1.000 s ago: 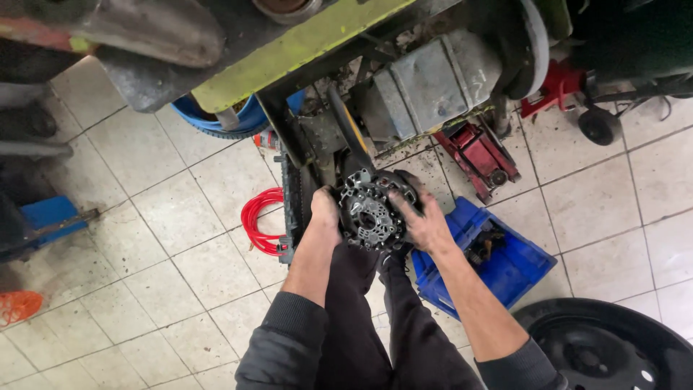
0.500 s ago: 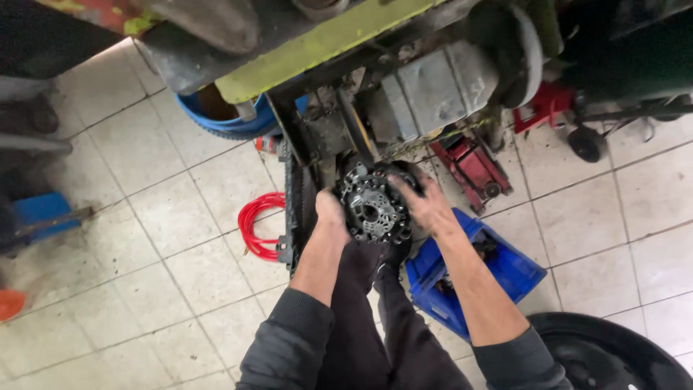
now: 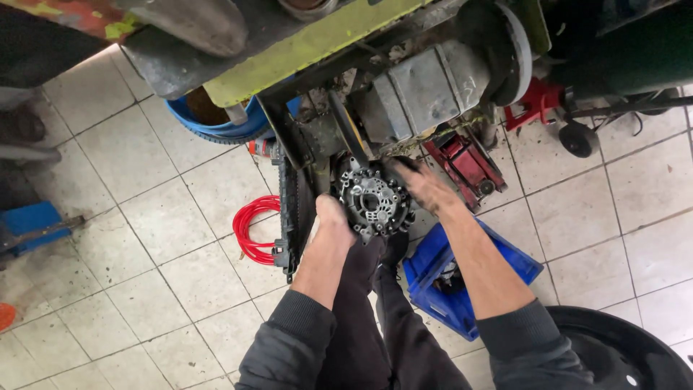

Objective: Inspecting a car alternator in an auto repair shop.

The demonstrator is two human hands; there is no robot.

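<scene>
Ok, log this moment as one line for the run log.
left hand: on alternator left edge | right hand: blurred, at its right side | blue crate: floor, beside right forearm | red hose: coiled, left

Tiled floor (image 3: 166, 238): red hose (image 3: 249, 230), blue crate (image 3: 440, 278).

Alternator under the engine

A round, grimy grey alternator (image 3: 373, 201), ribbed and vented end facing up, sits at frame centre.

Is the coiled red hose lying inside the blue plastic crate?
No, the coiled red hose lies on the tiled floor, left of the person's arms, while the blue plastic crate sits right.
</scene>
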